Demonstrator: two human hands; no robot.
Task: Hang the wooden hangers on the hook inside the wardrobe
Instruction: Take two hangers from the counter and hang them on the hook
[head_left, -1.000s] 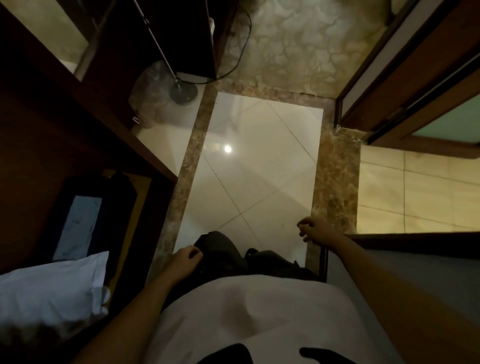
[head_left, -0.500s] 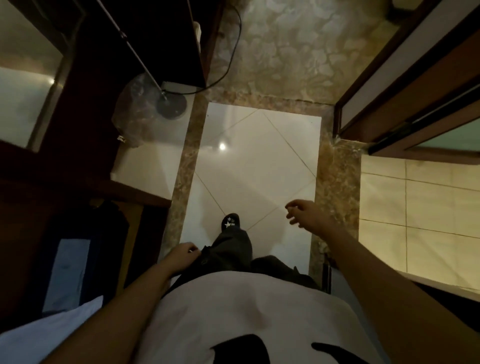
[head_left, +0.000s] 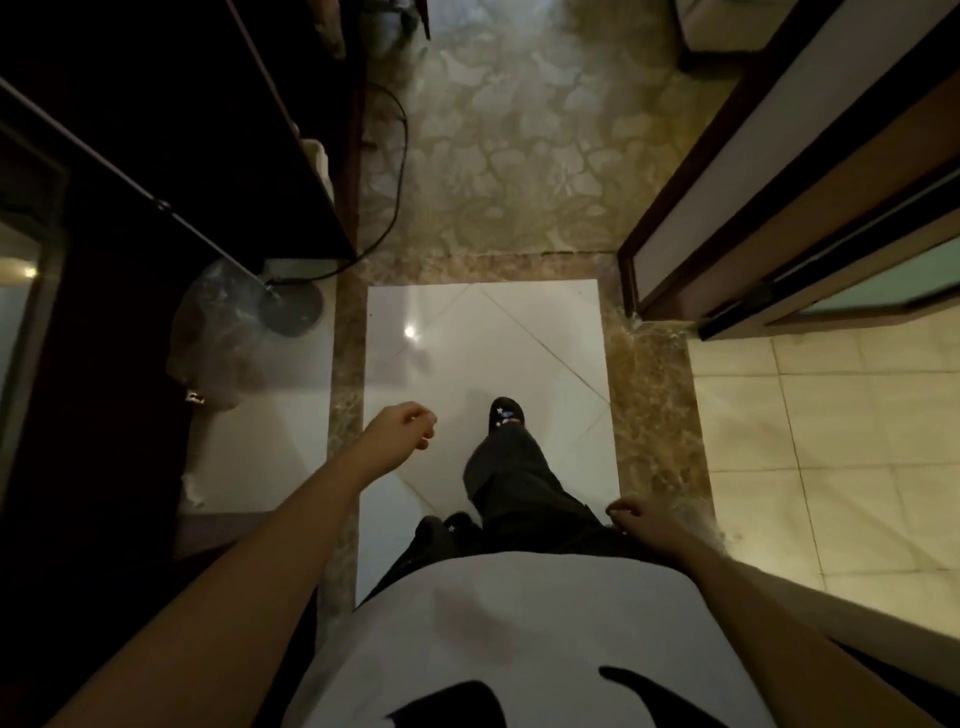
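Now left hand (head_left: 400, 428) has swung forward, right hand (head_left: 640, 520) back; both loosely curled, empty.

The dark cabinet (head_left: 104, 364) at the left is lost in shadow, and its inside cannot be made out. What seems to be a clear plastic bag (head_left: 223, 338) is blurred. The rear shoe (head_left: 449, 527) is mostly hidden by the white shirt (head_left: 519, 613), whose black print (head_left: 675, 696) is cut off by the lower edge. The palm of the right hand (head_left: 649, 525) is turned out of sight.

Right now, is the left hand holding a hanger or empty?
Empty. The left hand hangs above the white floor tile, fingers loosely curled round nothing.
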